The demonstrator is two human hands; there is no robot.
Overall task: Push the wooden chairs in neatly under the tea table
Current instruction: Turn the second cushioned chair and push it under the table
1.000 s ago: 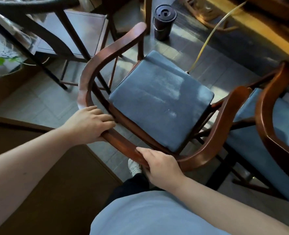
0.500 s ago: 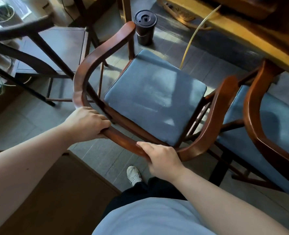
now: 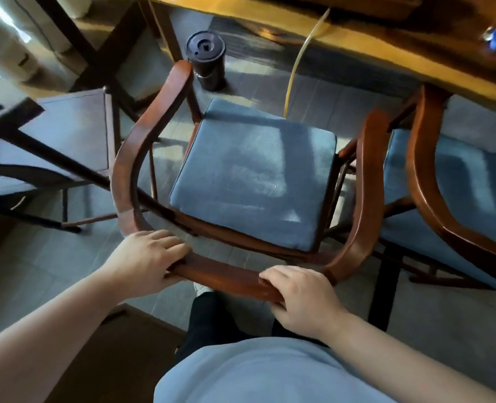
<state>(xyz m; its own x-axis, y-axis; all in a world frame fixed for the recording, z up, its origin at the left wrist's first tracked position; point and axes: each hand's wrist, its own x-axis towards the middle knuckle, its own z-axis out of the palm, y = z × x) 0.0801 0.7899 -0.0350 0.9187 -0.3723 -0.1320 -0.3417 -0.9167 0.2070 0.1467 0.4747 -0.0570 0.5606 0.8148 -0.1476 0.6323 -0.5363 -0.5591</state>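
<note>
A wooden chair [image 3: 130, 170] with a curved reddish-brown back rail and a blue seat cushion [image 3: 252, 181] stands in front of me, its open front facing the tea table [image 3: 357, 50]. My left hand [image 3: 150, 257] grips the rail's rear left bend. My right hand [image 3: 302, 295] grips the rear of the rail further right. The yellow-edged table runs across the top right. A second matching chair [image 3: 427, 181] stands to the right, its front partly under the table's edge.
A dark cylindrical container [image 3: 206, 59] stands on the tiled floor just beyond the chair's left arm. A yellow tube [image 3: 294, 71] hangs from the table to the floor. A dark wooden chair [image 3: 72, 132] stands at left. A brown mat [image 3: 95, 359] lies by my feet.
The chair has turned and moved toward the table; its seat now faces the table more squarely. Both hands kept their hold on the back rail and I stepped forward.
</note>
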